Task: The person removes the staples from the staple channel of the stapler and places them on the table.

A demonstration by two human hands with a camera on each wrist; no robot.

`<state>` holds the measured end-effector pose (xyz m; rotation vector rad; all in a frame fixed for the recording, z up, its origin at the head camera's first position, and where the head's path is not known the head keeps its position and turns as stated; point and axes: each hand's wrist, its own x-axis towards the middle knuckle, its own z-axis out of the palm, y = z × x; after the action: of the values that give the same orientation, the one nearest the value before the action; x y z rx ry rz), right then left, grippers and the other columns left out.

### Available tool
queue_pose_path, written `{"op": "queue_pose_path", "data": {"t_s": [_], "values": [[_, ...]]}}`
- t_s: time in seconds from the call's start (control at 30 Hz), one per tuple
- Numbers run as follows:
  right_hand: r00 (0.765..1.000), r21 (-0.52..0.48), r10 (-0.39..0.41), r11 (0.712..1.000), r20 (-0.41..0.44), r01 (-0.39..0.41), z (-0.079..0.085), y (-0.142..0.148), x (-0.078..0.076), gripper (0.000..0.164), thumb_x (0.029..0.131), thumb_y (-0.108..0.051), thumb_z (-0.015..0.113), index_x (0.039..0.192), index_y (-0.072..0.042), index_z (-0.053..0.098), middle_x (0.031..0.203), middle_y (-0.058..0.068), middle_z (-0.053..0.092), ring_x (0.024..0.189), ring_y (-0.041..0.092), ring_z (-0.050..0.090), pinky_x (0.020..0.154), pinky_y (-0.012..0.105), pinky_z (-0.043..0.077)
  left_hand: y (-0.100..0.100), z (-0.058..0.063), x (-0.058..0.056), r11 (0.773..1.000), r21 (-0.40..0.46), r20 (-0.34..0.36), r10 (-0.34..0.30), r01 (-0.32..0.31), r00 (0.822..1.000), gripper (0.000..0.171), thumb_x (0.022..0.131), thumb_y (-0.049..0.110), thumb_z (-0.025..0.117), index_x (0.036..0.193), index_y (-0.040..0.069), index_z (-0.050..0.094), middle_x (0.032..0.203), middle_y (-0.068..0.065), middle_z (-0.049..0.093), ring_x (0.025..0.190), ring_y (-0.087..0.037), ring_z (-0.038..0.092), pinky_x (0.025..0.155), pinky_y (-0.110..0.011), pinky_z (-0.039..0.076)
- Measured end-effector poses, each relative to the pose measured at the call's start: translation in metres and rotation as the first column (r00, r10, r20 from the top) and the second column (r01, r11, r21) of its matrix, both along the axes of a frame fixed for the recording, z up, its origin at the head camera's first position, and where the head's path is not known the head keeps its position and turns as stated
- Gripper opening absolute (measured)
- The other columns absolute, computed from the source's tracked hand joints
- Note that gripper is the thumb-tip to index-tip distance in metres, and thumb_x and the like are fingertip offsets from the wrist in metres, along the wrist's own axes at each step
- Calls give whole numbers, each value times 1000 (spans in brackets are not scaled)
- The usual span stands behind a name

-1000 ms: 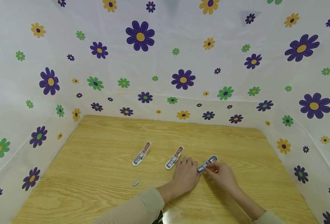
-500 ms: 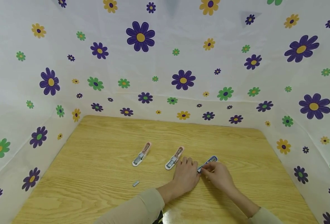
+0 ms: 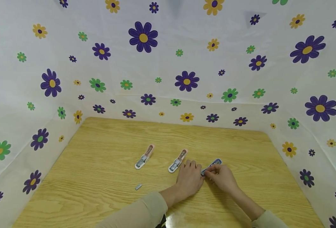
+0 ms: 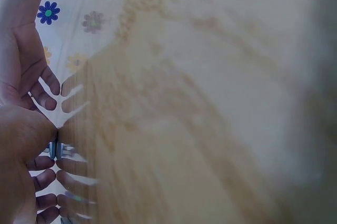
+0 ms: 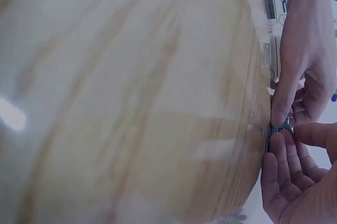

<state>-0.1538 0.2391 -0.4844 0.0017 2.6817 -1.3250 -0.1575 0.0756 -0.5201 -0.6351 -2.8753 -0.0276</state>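
A blue stapler (image 3: pixel 210 166) lies opened out at an angle on the table, its metal channel showing. My left hand (image 3: pixel 189 182) rests palm down on the left of it, holding its near end with the thumb; the other fingertips touch the table. From the right, my right hand (image 3: pixel 223 179) pinches at the stapler's near half with thumb and index finger, which hide that part. In the right wrist view, the left thumb (image 5: pixel 281 105) and the right hand's fingers (image 5: pixel 287 155) meet over the stapler; cannot tell whether a small piece is between the right fingertips.
Two pink-and-white staplers, one in the middle (image 3: pixel 177 161) and one farther left (image 3: pixel 144 157), also lie opened out. A small silver staple strip (image 3: pixel 138 186) is on the wooden table (image 3: pixel 99 152) left of my left forearm. Flower-printed sheeting (image 3: pixel 168 63) surrounds the table on three sides.
My right fingertips have shifted slightly left and down along the blue stapler, covering more of its near end. My left hand, the other staplers and the staple strip have stayed put.
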Motion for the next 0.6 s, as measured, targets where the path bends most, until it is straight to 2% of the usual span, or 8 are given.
{"op": "queue_pose_path", "data": {"t_s": [0.27,0.43,0.6], "values": [[1000,-41,15,999,28,-13,6,4,1,19,100,-13,71,103,6,74,84,13,76,68,16,70,57,25,55,-1,1,1,1000,-12,-5,-9,9,1000,40,101,60,61,113,22,68,103,3,66,97,-16,58,79,-33,48],[999,-9,19,1000,26,-19,13,17,0,22,101,-16,71,105,5,73,89,13,75,74,15,69,61,26,56,-1,0,0,1000,-3,-16,-9,9,1000,40,100,60,63,111,22,68,101,3,65,93,-15,57,76,-31,46],[993,-30,85,996,80,-82,18,33,3,22,102,-14,69,105,7,72,85,9,73,71,11,62,60,25,52,-1,-1,0,1000,-2,-19,-6,6,1000,41,99,60,64,111,21,68,100,3,65,92,-16,57,76,-31,46]]}}
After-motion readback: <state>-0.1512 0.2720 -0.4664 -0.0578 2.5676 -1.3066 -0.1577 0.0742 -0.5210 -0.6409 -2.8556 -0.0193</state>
